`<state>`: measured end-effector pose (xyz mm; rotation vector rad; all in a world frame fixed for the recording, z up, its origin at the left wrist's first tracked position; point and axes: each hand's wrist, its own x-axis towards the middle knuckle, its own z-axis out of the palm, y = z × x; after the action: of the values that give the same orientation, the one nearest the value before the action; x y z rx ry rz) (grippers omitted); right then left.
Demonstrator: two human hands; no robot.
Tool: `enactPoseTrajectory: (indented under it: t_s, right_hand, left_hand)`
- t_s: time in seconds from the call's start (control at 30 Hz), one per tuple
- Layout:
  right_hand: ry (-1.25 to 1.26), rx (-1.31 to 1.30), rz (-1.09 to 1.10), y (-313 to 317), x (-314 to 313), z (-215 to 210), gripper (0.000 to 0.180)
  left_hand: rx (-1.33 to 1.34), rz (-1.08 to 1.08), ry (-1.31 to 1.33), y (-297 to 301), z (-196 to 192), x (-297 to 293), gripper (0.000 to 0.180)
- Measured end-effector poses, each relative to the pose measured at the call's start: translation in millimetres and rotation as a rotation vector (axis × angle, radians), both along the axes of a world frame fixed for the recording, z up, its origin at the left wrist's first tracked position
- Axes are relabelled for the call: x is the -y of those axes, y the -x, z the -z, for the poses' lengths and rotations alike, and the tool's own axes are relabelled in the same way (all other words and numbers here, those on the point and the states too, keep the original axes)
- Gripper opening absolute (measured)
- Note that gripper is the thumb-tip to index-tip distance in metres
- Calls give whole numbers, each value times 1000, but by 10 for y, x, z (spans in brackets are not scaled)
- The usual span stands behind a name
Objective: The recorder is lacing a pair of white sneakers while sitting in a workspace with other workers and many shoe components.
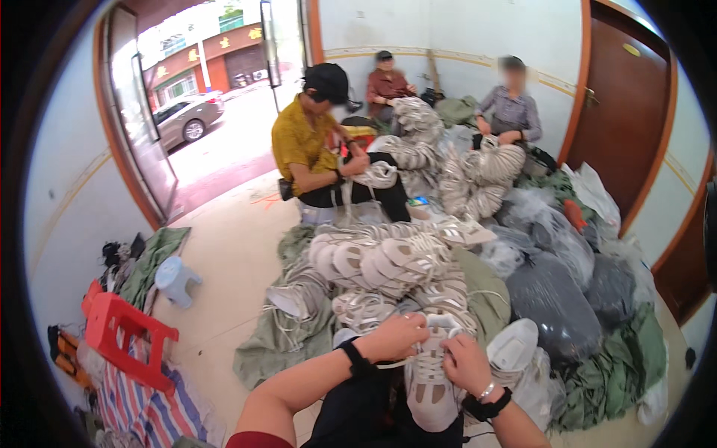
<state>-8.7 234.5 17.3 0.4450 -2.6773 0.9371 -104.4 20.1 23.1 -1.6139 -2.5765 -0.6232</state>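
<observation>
While the beige lace-up sneaker sits between your hands, toe toward you, let your lap steady it so your fingers are free for the lacing. Your left hand is curled, its fingertips drawn in beside the collar; I cannot tell whether they pinch a lace. Your right hand is half closed, thumb and fingers at the upper eyelet edge; whether it grips lace or only braces the shoe is unclear. The shoelace already crosses in rows between your hands, so lay each pass flat and draw both sides evenly. The loose strand below your left hand could twist or snag; free it before tightening. With the sneaker pile just beyond your hands and a pale shoe beyond your right wrist, pull upward rather than outward.
</observation>
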Motion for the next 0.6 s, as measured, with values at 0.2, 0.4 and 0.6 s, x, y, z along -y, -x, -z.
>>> enactPoseTrajectory:
  t_s: [0.2, 0.4, 0.6]
  right_hand:
    - [-257, -222, -283, 294, -80, -126, 17]
    - [-422, -26, -431, 258, -338, -202, 14]
    - [-361, 138, -664, 452, -547, -301, 18]
  left_hand:
    - [286, 117, 121, 206, 88, 19, 31]
    - [178, 288, 123, 134, 130, -86, 24]
    - [196, 388, 139, 139, 101, -112, 19]
